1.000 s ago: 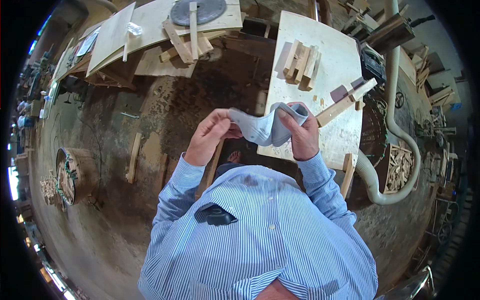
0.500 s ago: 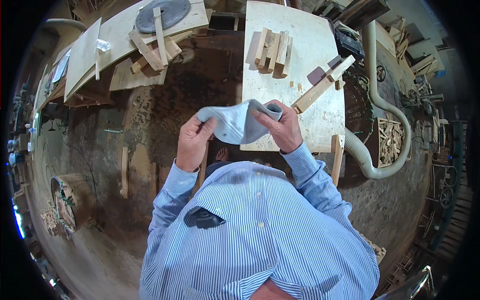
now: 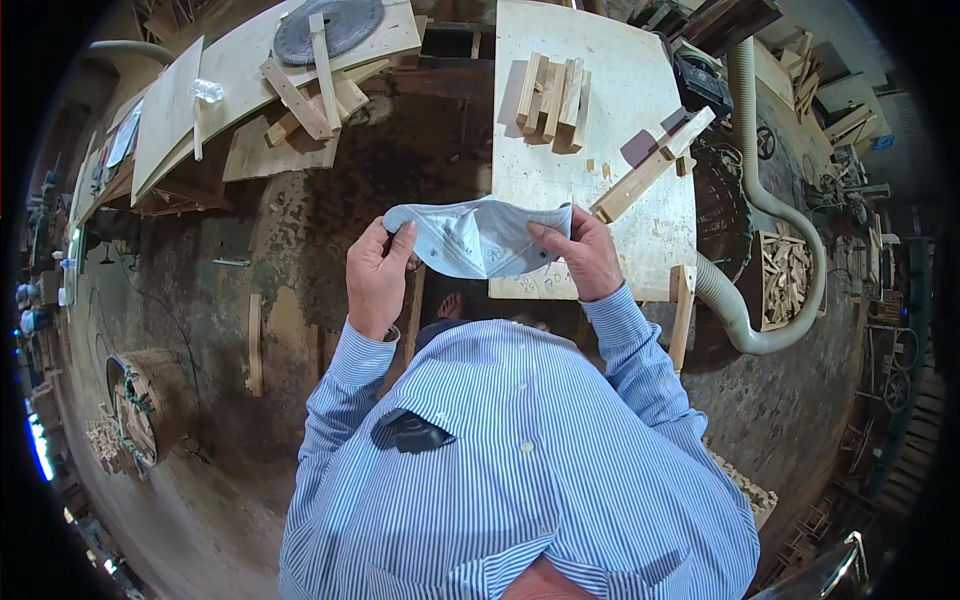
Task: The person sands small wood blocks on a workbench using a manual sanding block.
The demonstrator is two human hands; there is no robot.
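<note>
A pale blue piece of stitched cloth point(image 3: 468, 243), curved and with a seam down its middle, is stretched between my hands. I cannot tell whether it is a cap or a face mask. At its left end, my left hand point(image 3: 378, 275) pinches the edge, thumb on the near face. My right hand point(image 3: 590, 256) grips the other end the same way, close to the workbench's near edge. The cloth is held up, partly in front of the pale wooden workbench point(image 3: 620, 250). On that bench, a jointed length of wood point(image 3: 650, 172) lies just beyond my right hand.
Several short wood blocks point(image 3: 552, 100) lie together on the bench. A round saw blade point(image 3: 330, 28) rests on the left table among wood pieces. A thick grey hose point(image 3: 760, 340) curves along the right. A barrel point(image 3: 150, 405) stands at left, a wood strip point(image 3: 255, 345) near it.
My hands have moved apart, pulling the cloth from a bunched, folded shape into a wider, flatter one. Its right end is no longer curled over in my right hand.
</note>
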